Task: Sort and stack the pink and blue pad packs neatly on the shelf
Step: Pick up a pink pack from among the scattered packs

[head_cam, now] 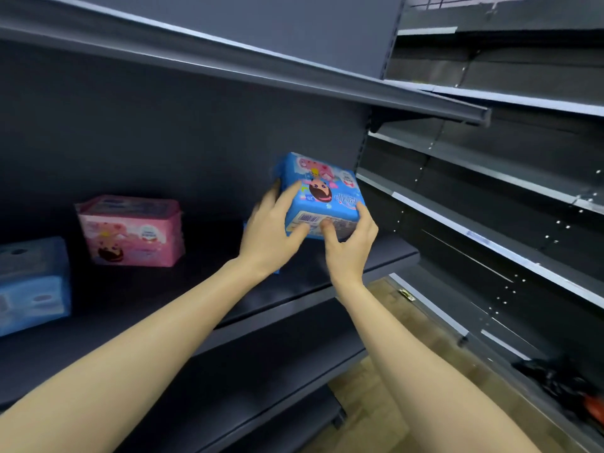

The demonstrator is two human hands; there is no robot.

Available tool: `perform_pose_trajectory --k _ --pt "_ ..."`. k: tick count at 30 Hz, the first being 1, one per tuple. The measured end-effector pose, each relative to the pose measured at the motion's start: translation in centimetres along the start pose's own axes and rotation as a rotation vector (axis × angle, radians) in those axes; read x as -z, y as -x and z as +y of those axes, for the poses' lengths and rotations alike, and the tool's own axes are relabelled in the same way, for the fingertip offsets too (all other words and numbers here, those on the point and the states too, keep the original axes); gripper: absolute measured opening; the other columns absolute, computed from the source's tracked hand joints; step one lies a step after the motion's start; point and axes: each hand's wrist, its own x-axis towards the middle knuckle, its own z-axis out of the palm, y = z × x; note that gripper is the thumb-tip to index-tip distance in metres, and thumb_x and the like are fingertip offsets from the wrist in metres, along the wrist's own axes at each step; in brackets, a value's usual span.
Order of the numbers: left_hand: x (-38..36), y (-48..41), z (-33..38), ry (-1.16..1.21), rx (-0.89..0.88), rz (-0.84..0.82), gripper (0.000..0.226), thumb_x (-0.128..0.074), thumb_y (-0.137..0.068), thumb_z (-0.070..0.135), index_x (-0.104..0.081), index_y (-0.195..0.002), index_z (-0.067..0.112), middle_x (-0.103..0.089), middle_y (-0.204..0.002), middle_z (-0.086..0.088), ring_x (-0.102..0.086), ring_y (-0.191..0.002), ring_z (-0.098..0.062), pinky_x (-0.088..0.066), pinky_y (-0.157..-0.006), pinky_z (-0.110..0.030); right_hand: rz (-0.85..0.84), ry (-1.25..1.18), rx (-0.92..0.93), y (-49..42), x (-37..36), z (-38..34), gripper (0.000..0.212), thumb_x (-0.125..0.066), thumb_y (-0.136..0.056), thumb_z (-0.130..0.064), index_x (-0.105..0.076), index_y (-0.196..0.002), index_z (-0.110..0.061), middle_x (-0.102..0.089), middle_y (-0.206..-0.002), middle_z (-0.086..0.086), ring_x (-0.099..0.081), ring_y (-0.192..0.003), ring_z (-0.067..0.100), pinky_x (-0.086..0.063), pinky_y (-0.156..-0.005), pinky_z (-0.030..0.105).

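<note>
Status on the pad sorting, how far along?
Done: nothing visibly stacked; a pink pack stands alone on the shelf, a blue pack sits apart at far left. In hand: left hand and right hand grip a second blue pack above the shelf's right end. Left: set it down, group blues, stack.

Head-worn wide-angle view, forward, tilted, close to the shelf (183,289)

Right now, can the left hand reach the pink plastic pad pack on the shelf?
Probably yes: the left hand grips the blue plastic pad pack, but nothing stands between it and the pink pad pack.
</note>
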Motion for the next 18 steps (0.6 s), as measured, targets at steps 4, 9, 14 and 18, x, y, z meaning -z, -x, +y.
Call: perform_pose_trajectory --k 4,9,14,18 --pt "-2.8 -0.5 0.0 0.023 -0.028 -0.137 0.069 -0.061 -0.085 0.012 -0.03 -0.146 0.019 -0.031 -0.149 -0.007 -0.033 -0.134 -0.023 -0.03 -0.105 -0.028 0.047 0.064 -0.1 0.0 2.2 1.7 0.062 -0.068 -0.085 -0.016 -0.036 -0.138 -0.014 -0.03 -0.124 -0.002 -0.043 -0.095 -0.009 -0.03 -0.08 0.0" --pt "-5.6 -1.2 -1.1 0.108 0.008 -0.291 0.072 -0.063 -0.083 0.008 -0.029 -0.145 0.021 -0.041 -0.139 -0.002 -0.043 -0.124 -0.014 -0.031 -0.084 -0.009 0.041 0.203 -0.159 -0.7 3.7 3.7 0.061 -0.068 -0.085 -0.018 -0.038 -0.137 -0.014 -0.031 -0.125 0.001 -0.038 -0.101 0.004 -0.034 -0.086 0.016" --pt "-8.1 -2.0 -3.1 0.161 0.08 -0.373 0.077 -0.064 -0.076 0.003 -0.032 -0.143 0.023 -0.048 -0.134 -0.003 -0.05 -0.119 -0.017 -0.041 -0.091 -0.022 0.004 0.332 -0.204 -1.6 3.6 5.9 0.056 -0.069 -0.084 -0.016 -0.041 -0.132 -0.013 -0.031 -0.126 0.008 -0.041 -0.098 0.009 -0.043 -0.09 0.026" --pt "-9.4 -2.4 -4.8 0.152 0.152 -0.415 0.075 -0.065 -0.073 0.0 -0.036 -0.14 0.02 -0.053 -0.125 -0.003 -0.056 -0.109 -0.02 -0.046 -0.084 -0.027 -0.047 0.441 -0.213 -1.9 3.2 6.9 0.048 -0.062 -0.088 -0.009 -0.042 -0.131 -0.014 -0.03 -0.127 0.009 -0.044 -0.097 0.013 -0.038 -0.084 0.019"
